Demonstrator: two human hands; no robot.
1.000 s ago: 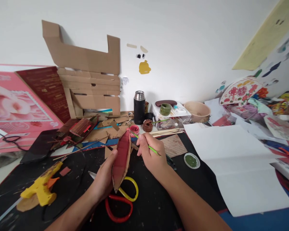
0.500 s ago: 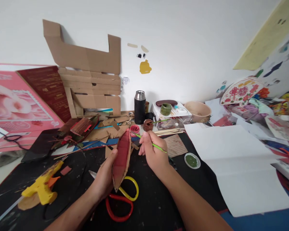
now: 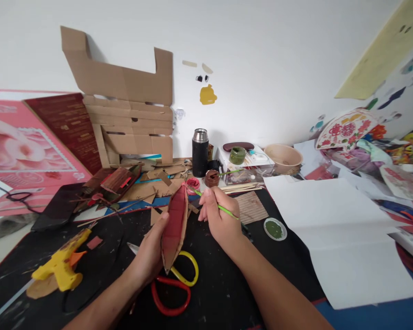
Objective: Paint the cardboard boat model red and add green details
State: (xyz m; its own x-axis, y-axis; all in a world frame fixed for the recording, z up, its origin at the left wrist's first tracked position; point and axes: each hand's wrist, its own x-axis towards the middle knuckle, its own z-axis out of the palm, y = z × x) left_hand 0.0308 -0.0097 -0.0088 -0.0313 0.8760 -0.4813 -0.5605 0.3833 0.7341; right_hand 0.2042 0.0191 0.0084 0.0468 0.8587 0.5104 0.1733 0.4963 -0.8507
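Observation:
My left hand [image 3: 152, 250] is closed around a small cardboard boat [image 3: 175, 220], held tilted with its far tip raised. Dark red paint covers most of the boat's inside; its near end and rim show bare cardboard. Pinched in my right hand [image 3: 220, 219] is a thin green paintbrush [image 3: 229, 211], its tip pointing left toward the boat's far tip. Whether the bristles touch the cardboard I cannot tell. Just behind the brush tip stands an open jar of red paint [image 3: 193, 184]. Scissors [image 3: 171, 295] with one red and one yellow handle lie under the boat and my left hand.
A yellow glue gun [image 3: 62, 270] lies at the left. Behind are a black thermos [image 3: 200, 156], a brown paint jar [image 3: 212, 178] and cardboard scraps. A lid with green paint [image 3: 275, 229] and white paper [image 3: 337, 220] lie at the right.
Almost nothing differs. The brush tip has shifted slightly left and up, closer to the boat's far tip; both hands keep their hold.

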